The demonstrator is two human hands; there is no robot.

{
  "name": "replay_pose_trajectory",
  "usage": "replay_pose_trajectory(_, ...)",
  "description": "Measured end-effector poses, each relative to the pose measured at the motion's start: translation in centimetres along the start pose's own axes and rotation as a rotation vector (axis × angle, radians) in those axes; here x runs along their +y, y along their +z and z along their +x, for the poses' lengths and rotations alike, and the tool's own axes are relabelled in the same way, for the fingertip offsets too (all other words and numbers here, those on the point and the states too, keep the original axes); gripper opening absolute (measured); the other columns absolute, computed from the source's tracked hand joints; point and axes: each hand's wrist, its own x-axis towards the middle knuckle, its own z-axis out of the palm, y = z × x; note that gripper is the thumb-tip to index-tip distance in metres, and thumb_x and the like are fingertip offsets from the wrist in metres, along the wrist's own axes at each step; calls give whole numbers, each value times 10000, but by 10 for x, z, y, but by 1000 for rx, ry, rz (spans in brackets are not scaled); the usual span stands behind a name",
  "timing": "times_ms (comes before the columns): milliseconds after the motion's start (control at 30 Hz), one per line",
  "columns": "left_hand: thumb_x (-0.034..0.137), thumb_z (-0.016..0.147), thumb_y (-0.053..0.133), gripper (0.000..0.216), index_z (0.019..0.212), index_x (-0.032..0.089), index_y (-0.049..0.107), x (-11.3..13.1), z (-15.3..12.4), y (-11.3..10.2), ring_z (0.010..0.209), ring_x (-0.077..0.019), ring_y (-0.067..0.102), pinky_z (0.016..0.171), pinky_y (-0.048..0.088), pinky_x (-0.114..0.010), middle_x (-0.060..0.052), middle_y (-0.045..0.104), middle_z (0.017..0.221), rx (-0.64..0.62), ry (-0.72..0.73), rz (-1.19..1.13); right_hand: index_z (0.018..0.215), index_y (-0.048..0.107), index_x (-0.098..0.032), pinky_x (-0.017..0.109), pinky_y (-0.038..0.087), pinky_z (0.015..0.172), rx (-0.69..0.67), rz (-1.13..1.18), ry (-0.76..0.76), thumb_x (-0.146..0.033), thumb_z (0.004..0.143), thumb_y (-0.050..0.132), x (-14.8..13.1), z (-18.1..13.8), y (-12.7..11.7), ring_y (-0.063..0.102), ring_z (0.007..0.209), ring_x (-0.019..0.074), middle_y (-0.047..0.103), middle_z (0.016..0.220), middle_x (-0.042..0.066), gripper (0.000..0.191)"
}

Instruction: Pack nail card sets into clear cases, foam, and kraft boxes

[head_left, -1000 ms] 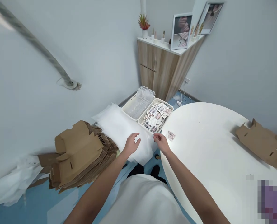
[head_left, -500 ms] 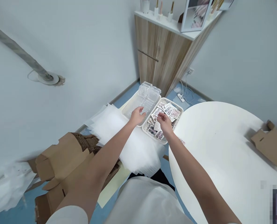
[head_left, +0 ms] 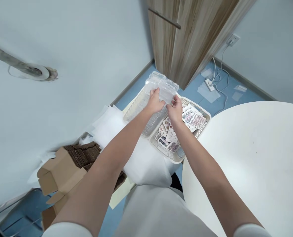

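A clear plastic case [head_left: 166, 94] is tilted up at the far end of a white basket filled with more clear plastic cases [head_left: 151, 125]. My left hand [head_left: 155, 102] grips its near left side, thumb toward the right. At its right corner, my right hand [head_left: 175, 110] pinches the edge between thumb and fingers. Beneath my right wrist stands a second white basket [head_left: 178, 158] with holes in its walls. Cards of press-on nails [head_left: 198, 121] and white printed cards [head_left: 171, 135] lie heaped inside, partly hidden by my right forearm.
White translucent sheets [head_left: 144, 164] are stacked before the baskets. Brown cardboard boxes [head_left: 62, 168] stand at left. A round white table [head_left: 247, 158] fills the right side. Behind are a wooden cabinet [head_left: 186, 39] and a power strip [head_left: 209, 85] with cables on the blue floor.
Both hands have moved forward and closer together, from open above the baskets to gripping the clear plastic case. The view has tipped down and come nearer to the baskets.
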Motion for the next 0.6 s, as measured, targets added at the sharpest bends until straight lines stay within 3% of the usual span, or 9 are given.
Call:
replay_pose_trajectory(167, 35, 612, 542, 647, 1217, 155, 348, 1, -2, 3, 1172, -245, 357, 989, 291, -375, -107, 302, 1236, 6, -31, -38, 1283, 272, -211, 401, 337, 940, -32, -15, -79, -247, 681, 494, 8, -2, 4, 334, 1162, 221, 252, 1314, 83, 642)
replay_pose_trajectory(333, 26, 611, 531, 595, 1166, 163, 365, 8, -17, -3, 1121, -221, 407, 956, 323, -371, -101, 360, 1222, 52, 20, -67, 1281, 290, -213, 393, 347, 937, -19, 50, -152, -219, 695, 457, -2, -21, -1, 341, 1167, 197, 312, 1311, 62, 609)
replay_pose_trajectory(467, 55, 610, 545, 534, 1110, 162, 392, 23, -59, -18, 1112, -216, 411, 951, 319, -376, -81, 447, 1162, 91, 129, -22, 1251, 362, -232, 379, 375, 907, -1, 68, -185, -225, 691, 460, -22, -59, -16, 383, 1134, 195, 394, 1283, 41, 569)
replay_pose_trajectory(600, 86, 632, 538, 444, 1053, 171, 427, 31, -129, -36, 1036, -182, 477, 908, 364, -329, -61, 517, 1064, 97, 204, -6, 1189, 459, -214, 363, 405, 859, 26, 86, -160, -245, 695, 470, -42, -122, -28, 460, 1048, 186, 491, 1205, 44, 496)
